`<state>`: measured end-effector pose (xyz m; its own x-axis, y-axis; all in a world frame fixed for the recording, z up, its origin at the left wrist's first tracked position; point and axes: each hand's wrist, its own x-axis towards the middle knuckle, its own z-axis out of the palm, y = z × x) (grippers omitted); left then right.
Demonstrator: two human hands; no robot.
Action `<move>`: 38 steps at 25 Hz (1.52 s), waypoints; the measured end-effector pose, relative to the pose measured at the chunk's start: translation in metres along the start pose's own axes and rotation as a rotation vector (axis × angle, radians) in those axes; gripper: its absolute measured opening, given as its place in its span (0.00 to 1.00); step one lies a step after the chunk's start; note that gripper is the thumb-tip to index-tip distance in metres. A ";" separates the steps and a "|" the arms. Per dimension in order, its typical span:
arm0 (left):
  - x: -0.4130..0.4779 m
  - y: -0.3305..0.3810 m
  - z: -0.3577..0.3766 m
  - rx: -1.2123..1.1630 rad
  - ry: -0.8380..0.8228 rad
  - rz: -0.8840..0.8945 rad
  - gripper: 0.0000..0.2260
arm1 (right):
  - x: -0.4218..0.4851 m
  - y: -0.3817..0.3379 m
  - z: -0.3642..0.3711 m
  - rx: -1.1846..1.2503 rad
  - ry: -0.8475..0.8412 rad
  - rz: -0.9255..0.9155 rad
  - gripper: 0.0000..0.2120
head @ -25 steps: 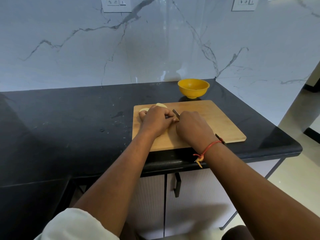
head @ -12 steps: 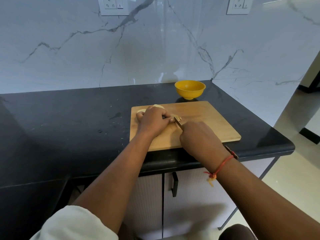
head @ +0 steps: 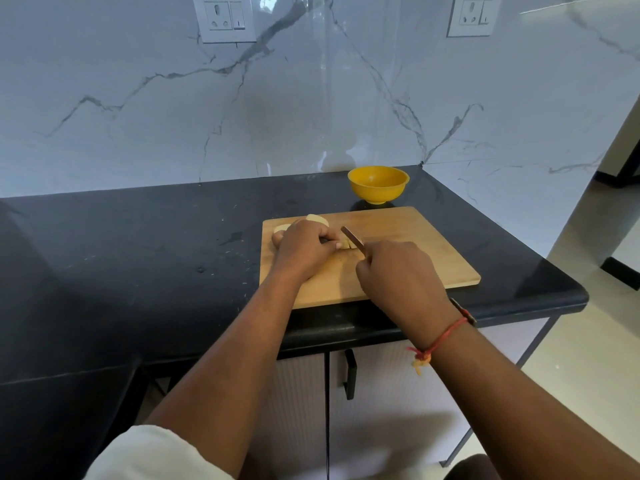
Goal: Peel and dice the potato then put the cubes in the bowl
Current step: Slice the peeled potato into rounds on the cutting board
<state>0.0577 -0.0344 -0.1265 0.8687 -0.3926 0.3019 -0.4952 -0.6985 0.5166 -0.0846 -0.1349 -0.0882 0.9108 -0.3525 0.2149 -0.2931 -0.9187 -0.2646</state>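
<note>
Nearest the camera, a pale sleeve (head: 149, 455) covers the left upper arm, and both forearms reach forward over the cupboard handle (head: 350, 374) and the front edge of the black counter (head: 138, 254). A red thread (head: 440, 341) is tied round the right wrist.

The right hand (head: 401, 271) is closed in a fist round the handle of the knife (head: 351, 240), whose butt end shows behind the wrist. The blade points away and to the left, and its edge seems to rest on the cut end of the potato (head: 317, 220). The full grip likely gives a firm, straight downward push.

Just beyond, the left hand (head: 304, 249) lies over the potato with its fingers curled down onto it, pinning it to the cutting board (head: 415, 244). Its fingertips sit just beside the blade, probably so the potato cannot roll and the slices stay even. The fingertips are close enough that a slip of the knife could catch them.

The potato looks pale and already peeled. Part of it shows past the knuckles at the board's far left corner, and a small slice shows between the fingertips and the blade. Dicing seems to be at an early stage, with slices being cut and no cubes visible yet.

The yellow bowl (head: 378, 184) stands on the counter just behind the board's far edge, within easy reach for the cubes. From this angle nothing shows inside it. Behind it rises the marble wall (head: 311, 116) with two sockets (head: 225, 17).
</note>
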 end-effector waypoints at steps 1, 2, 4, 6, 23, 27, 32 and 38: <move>-0.001 0.001 0.000 0.000 0.004 -0.003 0.08 | 0.006 -0.004 0.001 -0.022 -0.010 0.000 0.12; -0.001 0.001 0.000 -0.002 0.005 -0.005 0.08 | 0.012 -0.008 0.003 -0.047 -0.025 0.000 0.12; -0.001 0.001 -0.001 -0.003 0.007 -0.001 0.08 | 0.022 -0.011 0.009 -0.072 -0.033 0.000 0.12; -0.001 0.000 -0.001 -0.003 0.009 0.009 0.07 | 0.027 -0.011 0.012 -0.064 -0.046 0.016 0.12; 0.000 0.001 0.001 0.005 0.003 0.001 0.07 | 0.024 -0.026 0.015 -0.143 -0.102 -0.041 0.11; -0.001 0.001 0.002 -0.002 0.016 0.008 0.06 | 0.024 -0.027 0.008 -0.171 -0.144 -0.051 0.11; -0.003 0.001 0.002 -0.006 0.038 0.025 0.07 | 0.023 -0.027 0.003 -0.127 -0.184 -0.017 0.10; 0.000 0.000 0.004 0.018 0.037 0.022 0.08 | 0.018 -0.020 -0.002 -0.102 -0.196 -0.008 0.09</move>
<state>0.0577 -0.0366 -0.1300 0.8567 -0.3859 0.3424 -0.5136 -0.7005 0.4955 -0.0628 -0.1236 -0.0770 0.9495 -0.3125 0.0271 -0.3040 -0.9382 -0.1653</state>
